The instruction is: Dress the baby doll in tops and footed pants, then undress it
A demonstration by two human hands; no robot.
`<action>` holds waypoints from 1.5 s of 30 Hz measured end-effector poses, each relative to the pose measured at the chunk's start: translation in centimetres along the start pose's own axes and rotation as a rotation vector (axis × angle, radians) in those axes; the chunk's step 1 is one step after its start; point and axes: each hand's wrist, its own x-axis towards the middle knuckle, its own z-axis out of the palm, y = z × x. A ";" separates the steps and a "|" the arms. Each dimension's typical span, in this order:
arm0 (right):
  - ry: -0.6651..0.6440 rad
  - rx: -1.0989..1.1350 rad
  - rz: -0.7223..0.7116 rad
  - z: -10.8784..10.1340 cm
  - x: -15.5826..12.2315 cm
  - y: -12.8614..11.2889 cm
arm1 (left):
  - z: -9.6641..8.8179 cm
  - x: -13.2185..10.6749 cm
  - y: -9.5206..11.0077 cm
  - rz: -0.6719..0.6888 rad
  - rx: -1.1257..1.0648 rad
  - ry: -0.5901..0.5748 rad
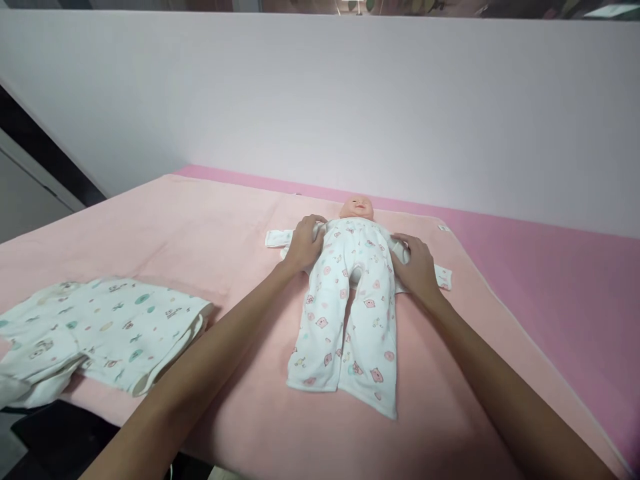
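A doll [357, 207] lies face up on a pink blanket, only its head showing. White baby trousers [357, 243] with pink animal prints lie flat on its front, waist near the chin and legs towards me. A white top's sleeves stick out at both sides, the right cuff [443, 277] printed. My left hand [306, 243] rests at the left side of the waist, thumb and fingers apart over the white cloth. On the opposite side, my right hand [416, 265] touches the trousers' edge, its fingers likewise spread in a curve. The doll's body is hidden under the cloth.
A white garment [125, 327] with green prints lies at the left, partly over the table's front edge. The pink blanket [240, 213] covers a darker pink surface [565, 287]. A pale wall [320, 100] rises behind. Dark objects [60, 433] sit below the front edge.
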 end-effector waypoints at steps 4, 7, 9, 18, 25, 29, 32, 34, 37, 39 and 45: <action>-0.141 -0.087 -0.097 -2.8 -5.6 -1.1 | -2.5 -4.4 1.5 -0.043 0.182 -0.041; -0.303 -0.086 -0.123 -3.7 -8.4 -1.8 | -3.7 -7.0 2.1 -0.030 0.235 -0.199; -0.338 -0.078 -0.144 -3.7 -9.1 -1.9 | -3.8 -8.1 2.0 0.016 0.281 -0.307; -0.306 -0.069 -0.129 -3.3 -8.8 -1.2 | -3.9 -8.5 -0.8 0.130 0.296 -0.401; -0.357 -0.135 -0.176 -3.9 -8.5 -1.2 | -4.2 -8.1 -0.7 0.132 0.321 -0.383; -0.467 -0.205 -0.333 -6.0 -8.3 -1.2 | -5.5 -8.2 0.3 0.171 0.330 -0.427; -0.539 -0.225 -0.382 -7.9 -8.3 -1.3 | -7.1 -8.4 0.9 0.201 0.321 -0.509; -0.535 -0.247 -0.390 -8.6 -8.4 -1.5 | -7.7 -8.5 1.1 0.197 0.323 -0.538; -0.514 -0.267 -0.415 -8.5 -8.7 -2.0 | -7.6 -8.8 1.2 0.231 0.340 -0.548; -0.500 -0.261 -0.418 -8.0 -9.0 -2.2 | -7.0 -8.9 1.3 0.274 0.344 -0.548; -0.437 -0.237 -0.401 -5.9 -9.4 -1.8 | -4.6 -9.1 1.2 0.311 0.314 -0.537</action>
